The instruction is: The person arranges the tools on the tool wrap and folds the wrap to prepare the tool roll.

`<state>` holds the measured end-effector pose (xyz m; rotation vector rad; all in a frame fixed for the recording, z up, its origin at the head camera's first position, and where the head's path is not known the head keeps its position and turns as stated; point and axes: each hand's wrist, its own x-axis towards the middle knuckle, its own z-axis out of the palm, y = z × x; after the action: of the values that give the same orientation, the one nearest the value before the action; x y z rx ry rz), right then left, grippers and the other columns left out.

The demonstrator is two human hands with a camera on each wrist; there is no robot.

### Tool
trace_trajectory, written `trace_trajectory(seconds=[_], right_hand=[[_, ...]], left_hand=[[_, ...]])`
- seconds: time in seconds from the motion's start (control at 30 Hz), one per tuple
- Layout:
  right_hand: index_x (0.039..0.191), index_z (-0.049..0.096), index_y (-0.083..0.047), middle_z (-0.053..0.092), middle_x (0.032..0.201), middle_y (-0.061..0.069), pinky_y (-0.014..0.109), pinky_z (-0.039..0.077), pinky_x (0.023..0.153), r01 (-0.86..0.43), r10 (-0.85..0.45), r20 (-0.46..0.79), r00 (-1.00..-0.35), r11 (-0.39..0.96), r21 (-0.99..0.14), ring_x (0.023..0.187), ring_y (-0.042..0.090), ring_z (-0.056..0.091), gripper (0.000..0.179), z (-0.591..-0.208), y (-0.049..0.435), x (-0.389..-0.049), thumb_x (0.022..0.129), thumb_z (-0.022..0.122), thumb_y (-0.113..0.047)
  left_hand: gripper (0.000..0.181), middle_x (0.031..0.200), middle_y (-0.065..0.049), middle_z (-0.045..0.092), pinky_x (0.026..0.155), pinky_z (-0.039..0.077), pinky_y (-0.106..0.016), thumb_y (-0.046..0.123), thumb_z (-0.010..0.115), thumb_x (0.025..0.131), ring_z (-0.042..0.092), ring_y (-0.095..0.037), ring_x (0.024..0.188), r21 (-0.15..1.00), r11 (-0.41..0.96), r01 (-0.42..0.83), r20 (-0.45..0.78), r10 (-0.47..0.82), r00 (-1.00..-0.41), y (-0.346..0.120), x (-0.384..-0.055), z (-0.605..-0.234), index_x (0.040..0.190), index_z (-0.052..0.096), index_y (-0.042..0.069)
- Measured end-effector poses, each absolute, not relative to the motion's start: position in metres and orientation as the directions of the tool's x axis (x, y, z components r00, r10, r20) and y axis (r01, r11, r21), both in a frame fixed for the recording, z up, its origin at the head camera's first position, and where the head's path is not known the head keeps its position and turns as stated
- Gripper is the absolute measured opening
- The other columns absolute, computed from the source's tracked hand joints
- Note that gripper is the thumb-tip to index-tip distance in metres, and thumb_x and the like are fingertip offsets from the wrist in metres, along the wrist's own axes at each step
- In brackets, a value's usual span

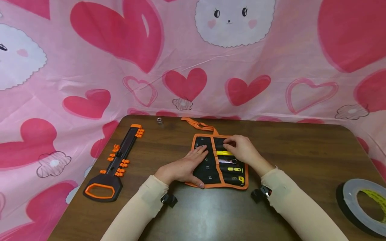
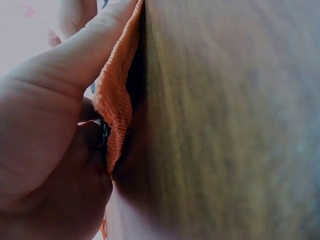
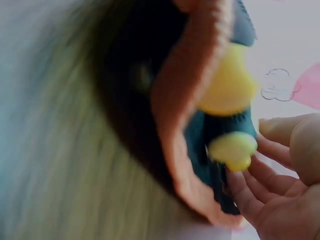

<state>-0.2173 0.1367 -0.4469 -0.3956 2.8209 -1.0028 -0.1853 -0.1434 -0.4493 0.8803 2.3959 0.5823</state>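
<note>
Tool roll (image 1: 214, 169) lies open on surface (image 1: 289, 150). Left grip (image 1: 188, 166) spread across nine-o'clock side. Right grip (image 1: 245, 150) at two o'clock, beside yellow tool (image 1: 223, 153); pinching, cannot tell.

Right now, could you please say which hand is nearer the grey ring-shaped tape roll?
The right hand: it is left of the tape roll, over the right half of the black, orange-edged fabric pouch. The left hand rests farther left, on the pouch's left half.
</note>
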Motion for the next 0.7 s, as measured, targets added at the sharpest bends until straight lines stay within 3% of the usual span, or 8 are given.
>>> trace_trajectory(seconds=[0.23,0.53,0.7], right_hand=[[0.123,0.078,-0.004,0.077,0.116,0.015,0.053,0.06,0.094,-0.236,-0.291,0.022,-0.956,0.728,-0.644,0.097,0.027,0.067,0.025,-0.442,0.156,-0.205,0.105,0.072,-0.02],[0.121,0.079,-0.005,0.077,0.119,0.016,0.06,0.056,0.102,-0.274,-0.303,0.061,-0.951,0.737,-0.618,0.105,0.032,0.067,0.024,-0.431,0.176,-0.193,0.104,0.074,-0.02],[0.119,0.08,-0.005,0.078,0.115,0.014,0.058,0.058,0.098,-0.283,-0.304,0.074,-0.95,0.735,-0.616,0.101,0.03,0.067,0.022,-0.426,0.184,-0.184,0.102,0.075,-0.019]], left_hand=[[0.127,0.185,0.005,-0.005,0.139,0.007,-0.046,0.057,0.089,0.082,-0.006,-0.017,0.171,0.535,0.708,0.461,-0.328,0.677,-0.658,-0.143,-0.184,-0.449,0.176,0.012,0.018],[0.127,0.185,0.004,-0.004,0.139,0.007,-0.047,0.056,0.09,0.083,-0.006,-0.019,0.171,0.539,0.699,0.47,-0.325,0.687,-0.65,-0.141,-0.187,-0.449,0.175,0.013,0.017],[0.127,0.185,0.002,-0.003,0.139,0.007,-0.045,0.057,0.09,0.082,-0.004,-0.019,0.171,0.515,0.703,0.491,-0.321,0.689,-0.65,-0.14,-0.188,-0.449,0.175,0.014,0.016]])
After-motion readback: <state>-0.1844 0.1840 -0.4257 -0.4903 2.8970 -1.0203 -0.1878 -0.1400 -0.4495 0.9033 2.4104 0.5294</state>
